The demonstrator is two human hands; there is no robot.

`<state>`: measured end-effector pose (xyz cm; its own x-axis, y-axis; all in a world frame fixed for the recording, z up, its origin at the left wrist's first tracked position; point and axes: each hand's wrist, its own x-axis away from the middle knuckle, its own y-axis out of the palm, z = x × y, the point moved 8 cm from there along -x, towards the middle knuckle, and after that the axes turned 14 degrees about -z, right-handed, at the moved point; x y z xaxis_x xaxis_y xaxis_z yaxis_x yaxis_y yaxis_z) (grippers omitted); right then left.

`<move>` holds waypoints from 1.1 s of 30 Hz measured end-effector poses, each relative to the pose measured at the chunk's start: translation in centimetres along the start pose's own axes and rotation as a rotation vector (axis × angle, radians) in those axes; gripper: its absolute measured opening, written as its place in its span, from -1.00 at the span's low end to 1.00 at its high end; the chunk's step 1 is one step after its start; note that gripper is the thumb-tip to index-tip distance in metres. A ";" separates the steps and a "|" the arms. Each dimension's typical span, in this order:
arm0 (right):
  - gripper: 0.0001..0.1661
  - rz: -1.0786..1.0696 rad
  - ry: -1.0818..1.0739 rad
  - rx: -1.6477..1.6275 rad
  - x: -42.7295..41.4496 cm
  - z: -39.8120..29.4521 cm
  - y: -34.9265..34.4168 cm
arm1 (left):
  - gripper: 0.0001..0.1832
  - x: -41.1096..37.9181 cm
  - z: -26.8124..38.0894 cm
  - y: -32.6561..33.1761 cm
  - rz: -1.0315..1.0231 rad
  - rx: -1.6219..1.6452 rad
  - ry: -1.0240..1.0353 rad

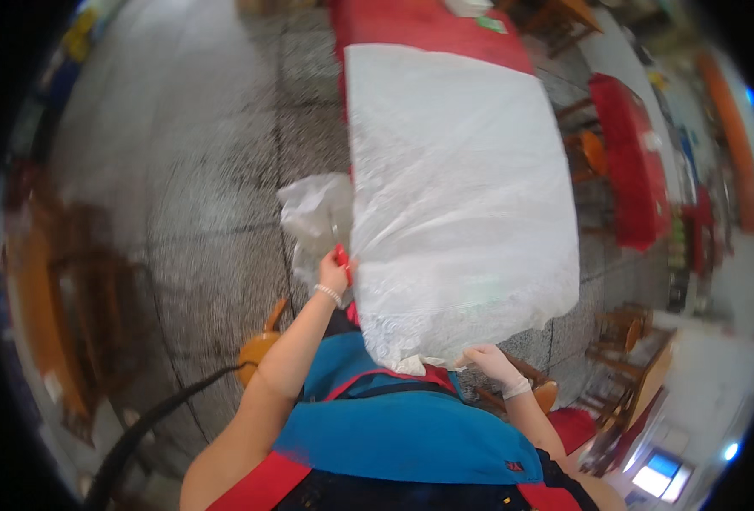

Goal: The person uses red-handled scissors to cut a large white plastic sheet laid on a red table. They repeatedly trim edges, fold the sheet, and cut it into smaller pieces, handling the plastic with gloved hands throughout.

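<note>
A translucent white plastic sheet is spread over a long table with a red cover, its near end crumpled in front of my waist. My left hand, bare with a beaded bracelet at the wrist, grips red-handled scissors beside the table's left edge. Their blades point away from me, against a bunched piece of clear plastic hanging off that side. On my right hand is a thin white glove. Its fingertips pinch the sheet's near edge, close to a crumpled whitish bit.
An orange-brown stool stands by my left forearm, with a dark strap or cable curving nearby. Wooden furniture lines the left. Another red-covered table and wooden stools stand to the right on grey floor tiles.
</note>
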<state>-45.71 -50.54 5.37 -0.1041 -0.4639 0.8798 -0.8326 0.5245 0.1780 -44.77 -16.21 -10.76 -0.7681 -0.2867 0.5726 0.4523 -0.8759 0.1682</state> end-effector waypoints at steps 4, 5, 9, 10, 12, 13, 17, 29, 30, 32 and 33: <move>-0.47 0.406 0.106 -0.175 0.3 7.0 -2.8 | -0.75 -0.5 0.6 1.0 -0.146 0.122 -0.048; -0.42 0.501 0.104 -0.308 0.4 9.0 -3.0 | -0.75 -0.6 0.5 1.2 -0.172 0.162 -0.084; -0.14 0.476 -0.285 -1.128 -2.7 11.3 -0.5 | -0.77 0.5 1.7 2.1 -0.223 0.219 -0.209; -0.24 0.552 -0.353 -1.318 -3.7 11.9 -1.0 | -0.78 0.8 1.8 2.1 -0.228 0.213 -0.227; -0.36 0.512 -0.582 -1.165 -6.1 13.1 -2.7 | -0.78 1.4 1.9 2.6 -0.311 0.095 -0.269; -0.42 0.498 -0.695 -1.076 -6.0 12.3 -2.9 | -0.77 1.8 1.9 2.9 -0.354 0.042 -0.287; -0.55 0.469 -0.678 -1.441 -8.0 15.1 -1.5 | -0.82 3.8 0.2 4.1 -0.439 -0.074 -0.361; -0.52 0.009 -0.406 -0.406 -7.4 1.6 8.0 | -0.88 -4.8 12.5 -11.0 -0.129 -0.247 -0.105; -0.40 0.130 -0.292 -0.028 -6.9 1.4 7.0 | -0.88 -4.9 13.2 -12.7 -0.108 -0.240 -0.040; -0.35 0.087 -0.285 -0.078 -8.7 5.4 5.7 | -0.89 -5.5 14.2 -15.3 -0.088 -0.254 0.040; -0.32 0.059 -0.276 -0.099 -9.0 7.4 5.1 | -0.89 -6.0 14.4 -17.0 -0.072 -0.270 0.051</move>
<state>-53.02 -49.01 -4.91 -0.3057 -0.6002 0.7391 -0.7650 0.6170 0.1846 -41.34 5.94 -5.46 -0.8185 -0.2333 0.5251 0.2639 -0.9644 -0.0172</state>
